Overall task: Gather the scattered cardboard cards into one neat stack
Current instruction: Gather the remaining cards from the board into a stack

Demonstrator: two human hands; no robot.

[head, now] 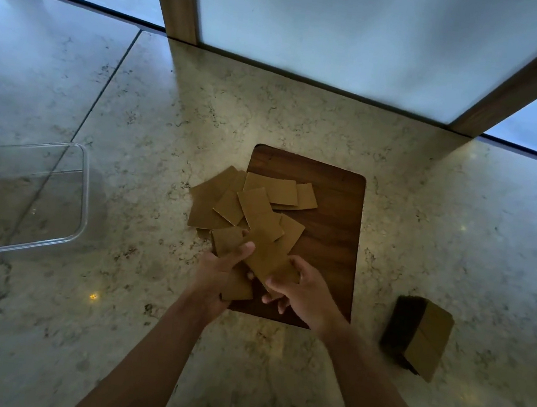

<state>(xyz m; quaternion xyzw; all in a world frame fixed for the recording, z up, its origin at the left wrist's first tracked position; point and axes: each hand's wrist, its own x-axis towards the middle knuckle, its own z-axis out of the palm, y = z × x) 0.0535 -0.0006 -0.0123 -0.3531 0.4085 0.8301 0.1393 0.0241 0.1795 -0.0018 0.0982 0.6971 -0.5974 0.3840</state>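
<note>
Several brown cardboard cards (254, 201) lie loosely overlapped across the left half of a dark wooden board (335, 224) and spill onto the stone counter beside it. My left hand (219, 274) grips a few cards from below and the left, thumb on top. My right hand (304, 291) pinches the near end of the same cards (266, 256), which tilt up above the board's near edge. One more card (237, 288) sticks out under my left palm. A finished stack of cards (425, 341) rests on the counter at the right.
A clear plastic tub (84, 189) stands on the counter at the left. Frosted panels in wooden frames (179, 2) close off the far side. The speckled stone counter (441, 229) spreads around the board.
</note>
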